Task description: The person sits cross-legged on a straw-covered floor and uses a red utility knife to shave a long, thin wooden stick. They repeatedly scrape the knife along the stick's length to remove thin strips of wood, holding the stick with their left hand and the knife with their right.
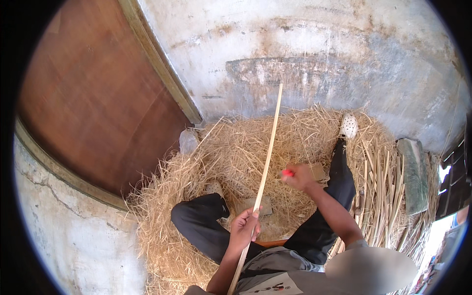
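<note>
A long, pale split-bamboo strip (pixel 270 150) runs slantwise from below my left arm up toward the wall. My left hand (pixel 245 227) is closed around its lower part, with the thumb along it. To the right of the strip and apart from it, my right hand (pixel 301 178) makes a fist around a small red object (pixel 288 173). Only a red end of that object shows, and its kind is hidden by my fingers. Beneath both hands lies a thick heap of straw-like shavings (pixel 236 147).
A bundle of bamboo strips (pixel 381 187) lies at my right, beside a greenish stone slab (pixel 413 174). The stained wall (pixel 314 54) rises ahead, and a brown wooden door (pixel 98 93) stands at the left. My legs spread on either side, a white shoe (pixel 349 126) near the wall.
</note>
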`<state>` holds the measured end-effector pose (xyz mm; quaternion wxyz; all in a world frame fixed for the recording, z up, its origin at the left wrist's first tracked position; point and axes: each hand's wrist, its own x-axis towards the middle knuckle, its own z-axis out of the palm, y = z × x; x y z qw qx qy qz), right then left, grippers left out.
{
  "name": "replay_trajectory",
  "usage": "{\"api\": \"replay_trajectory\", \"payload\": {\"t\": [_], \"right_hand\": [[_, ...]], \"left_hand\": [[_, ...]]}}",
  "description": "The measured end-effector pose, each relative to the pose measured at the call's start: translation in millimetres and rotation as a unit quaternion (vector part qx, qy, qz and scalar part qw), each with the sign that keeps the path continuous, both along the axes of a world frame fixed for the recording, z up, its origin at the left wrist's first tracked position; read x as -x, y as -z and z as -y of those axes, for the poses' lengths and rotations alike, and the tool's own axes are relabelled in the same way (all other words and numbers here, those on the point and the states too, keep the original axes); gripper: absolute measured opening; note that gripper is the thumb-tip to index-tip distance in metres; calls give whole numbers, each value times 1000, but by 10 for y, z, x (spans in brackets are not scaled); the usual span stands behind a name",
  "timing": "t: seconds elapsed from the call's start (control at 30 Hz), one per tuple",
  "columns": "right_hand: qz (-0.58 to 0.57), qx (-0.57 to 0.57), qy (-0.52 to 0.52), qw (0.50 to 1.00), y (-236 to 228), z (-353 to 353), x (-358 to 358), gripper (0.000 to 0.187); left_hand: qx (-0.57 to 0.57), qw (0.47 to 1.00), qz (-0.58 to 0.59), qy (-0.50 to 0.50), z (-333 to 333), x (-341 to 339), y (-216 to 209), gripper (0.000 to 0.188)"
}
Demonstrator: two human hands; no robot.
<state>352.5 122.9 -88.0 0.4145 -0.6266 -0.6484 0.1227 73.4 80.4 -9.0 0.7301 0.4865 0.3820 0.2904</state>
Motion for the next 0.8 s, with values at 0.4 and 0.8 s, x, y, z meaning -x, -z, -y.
{"api": "replay_trajectory", "payload": {"t": [0.4, 0.8], "right_hand": [[87, 51, -31, 994, 238, -223, 232, 64], [114, 29, 24, 993, 354, -338, 198, 65]], "left_hand": [[149, 986, 55, -52, -16, -158, 314, 27], [57, 996, -65, -32, 39, -112, 251, 29]]}}
